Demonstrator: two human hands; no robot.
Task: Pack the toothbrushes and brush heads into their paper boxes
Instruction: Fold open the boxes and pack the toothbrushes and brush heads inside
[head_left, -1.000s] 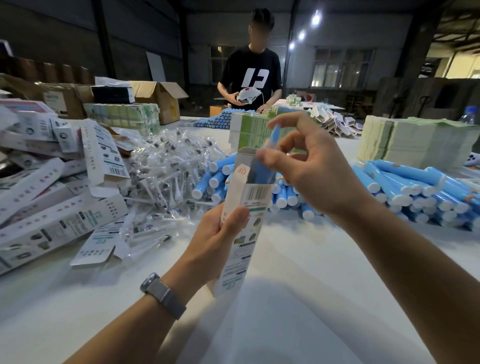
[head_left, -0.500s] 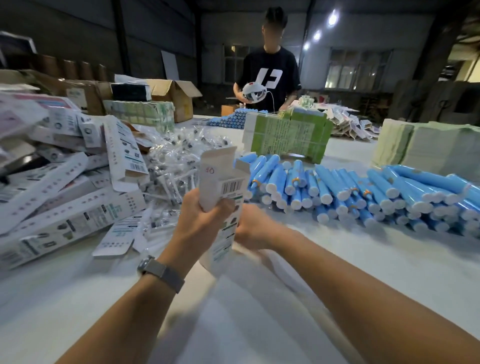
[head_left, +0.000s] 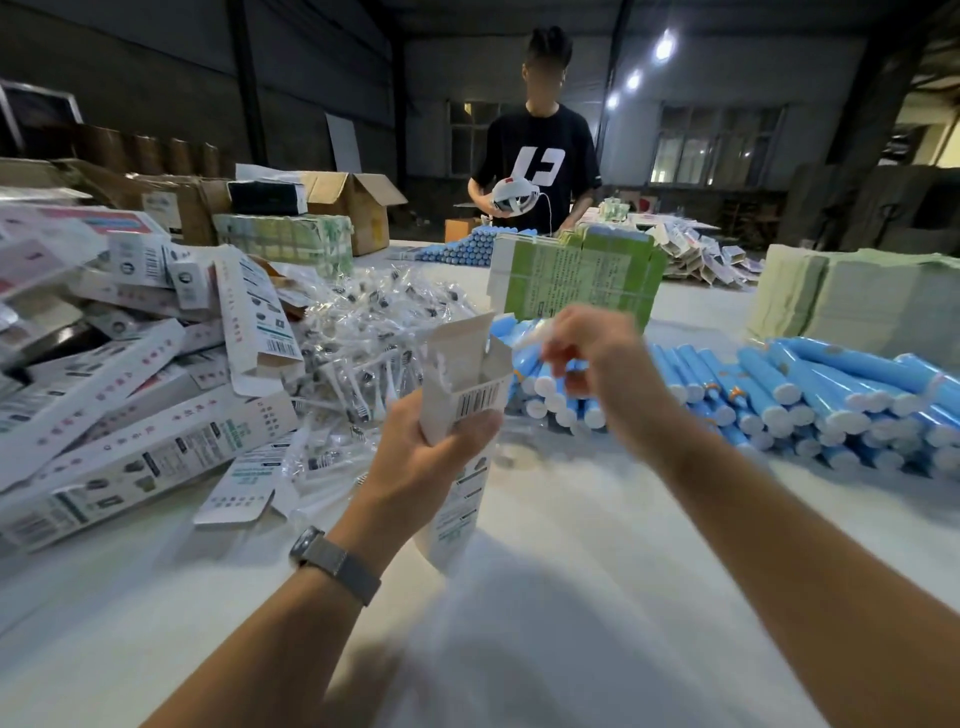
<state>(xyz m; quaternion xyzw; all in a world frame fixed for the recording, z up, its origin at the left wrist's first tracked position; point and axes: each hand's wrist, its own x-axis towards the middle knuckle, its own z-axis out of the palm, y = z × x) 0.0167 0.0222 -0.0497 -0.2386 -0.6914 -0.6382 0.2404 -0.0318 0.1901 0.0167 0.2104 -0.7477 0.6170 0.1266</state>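
Starting at 9 o'clock: loose heap of printed cartons (head_left: 104, 415), some flat, some folded, spilling toward centre of the worktop (head_left: 545, 597). Next, 11 o'clock of the hands, pile of bagged brush heads (head_left: 374, 332) in clear sleeves.

Left hand (head_left: 421, 462) at centre, fingers curled round the paper box (head_left: 462, 395), gripping it near the top, box upright, top flap open, mouth facing up and slightly toward 1 o'clock. Lower end of box hangs below the hand, just above the worktop.

Right hand (head_left: 597, 358) just at 2 o'clock of the box mouth, fingers pinched on something pale and slim. Blurred by motion; likely a bagged brush head, can't confirm.

Judgement for this step: keep the box mouth steady and square, keep the flap bent back out of the way, line the item up with the long axis before dropping it in, don't let a sleeve edge snag the side tabs.

Further right, 3 o'clock: blue toothbrush handles (head_left: 805, 389) stacked in rows, white end caps facing the camera. Stacks of flat green cartons (head_left: 576, 280) behind at 12 to 2 o'clock.

Unclear:
- box contents, interior in shadow
- right fingertips smeared
- carton print illegible
- left heap and right stack cut off at frame edges
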